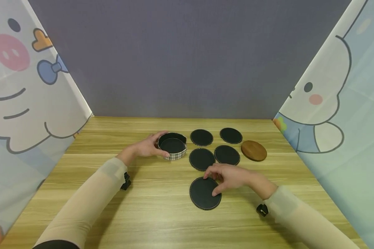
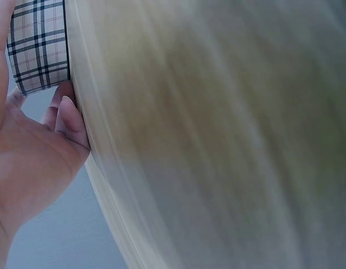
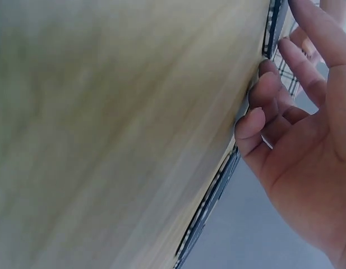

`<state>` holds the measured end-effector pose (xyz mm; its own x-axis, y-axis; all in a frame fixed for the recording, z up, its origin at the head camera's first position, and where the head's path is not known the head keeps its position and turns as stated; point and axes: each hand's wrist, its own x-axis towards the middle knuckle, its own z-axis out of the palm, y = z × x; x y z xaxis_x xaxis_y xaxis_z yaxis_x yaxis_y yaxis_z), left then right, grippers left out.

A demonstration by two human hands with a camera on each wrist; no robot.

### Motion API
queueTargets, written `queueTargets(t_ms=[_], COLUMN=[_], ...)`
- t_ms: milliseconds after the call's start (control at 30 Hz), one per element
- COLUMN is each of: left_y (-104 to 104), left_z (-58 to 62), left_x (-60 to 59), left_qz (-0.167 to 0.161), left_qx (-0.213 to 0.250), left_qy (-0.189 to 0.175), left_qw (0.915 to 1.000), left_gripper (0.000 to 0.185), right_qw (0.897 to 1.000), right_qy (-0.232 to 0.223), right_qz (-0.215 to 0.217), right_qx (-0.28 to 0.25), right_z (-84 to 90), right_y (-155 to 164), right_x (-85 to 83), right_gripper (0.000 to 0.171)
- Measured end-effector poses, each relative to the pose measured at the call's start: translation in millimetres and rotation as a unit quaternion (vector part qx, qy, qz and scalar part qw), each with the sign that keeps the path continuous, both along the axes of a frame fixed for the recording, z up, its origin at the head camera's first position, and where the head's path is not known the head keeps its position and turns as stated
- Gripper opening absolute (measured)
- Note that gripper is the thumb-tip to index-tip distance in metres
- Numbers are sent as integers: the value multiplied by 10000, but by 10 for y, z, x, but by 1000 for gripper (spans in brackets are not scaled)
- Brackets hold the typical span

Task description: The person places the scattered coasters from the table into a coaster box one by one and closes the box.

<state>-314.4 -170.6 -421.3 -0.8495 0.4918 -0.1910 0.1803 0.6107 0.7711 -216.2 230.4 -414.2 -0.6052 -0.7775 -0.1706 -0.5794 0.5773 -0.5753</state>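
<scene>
My left hand holds a round, low-walled coaster holder by its left side, thumb in front and fingers behind. The holder is black inside, has a notch on its right, and wears white-and-black plaid outside; the left wrist view shows its plaid wall beside the palm. Over the right part of the nearest black coaster hovers my right hand, its fingertips at the far edge and the thumb tip overlapping its surface. That coaster lies flat. In the right wrist view some fingers are bent close above the wood.
Several other black coasters lie flat behind it, among them one at the far right and one beside the holder. A brown wooden disc sits to their right. A grey panel rises at the table's back; printed sheets flank both sides.
</scene>
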Motion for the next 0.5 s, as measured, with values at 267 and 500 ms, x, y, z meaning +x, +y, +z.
queueTargets(t_ms=[267, 500], left_y=[2, 8], left_z=[-5, -7], left_x=[3, 13], left_qz=[14, 13], left_qx=[-138, -150], left_qy=[122, 97], left_qw=[9998, 9998], left_gripper=[119, 119], right_qw=[9995, 9963], right_qy=[182, 614], right_qz=[6, 603], right_qx=[240, 63], right_z=[4, 58], right_y=[-99, -140], right_x=[50, 125], right_gripper=[51, 69])
